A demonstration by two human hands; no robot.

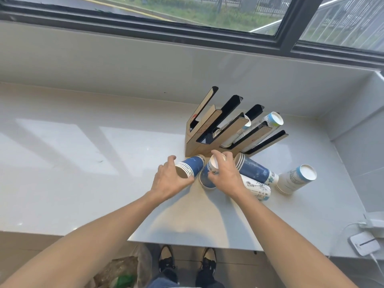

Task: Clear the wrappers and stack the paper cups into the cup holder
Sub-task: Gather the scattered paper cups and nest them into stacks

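Head view: at frame centre, the left hand grips a sideways stack of blue cups; the right hand clasps an upside-down cup stack. Behind, a wooden cup holder on the white surface holds white cups. Cup print is unreadable.

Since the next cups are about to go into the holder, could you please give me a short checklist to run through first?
1. Left hand has a firm hold on the lying blue cup stack: ok, fingers wrapped around its rim end.
2. Right hand has its upside-down blue cup stack: ok, closed over it.
3. Cup holder has a free slot: ok, the leftmost slots look empty.
4. Holder stands steady on the counter: cannot tell.
5. Wrappers cleared from the counter: ok, none visible.
6. Loose stacks remaining: not ok, the white cup stack and others still lie out.
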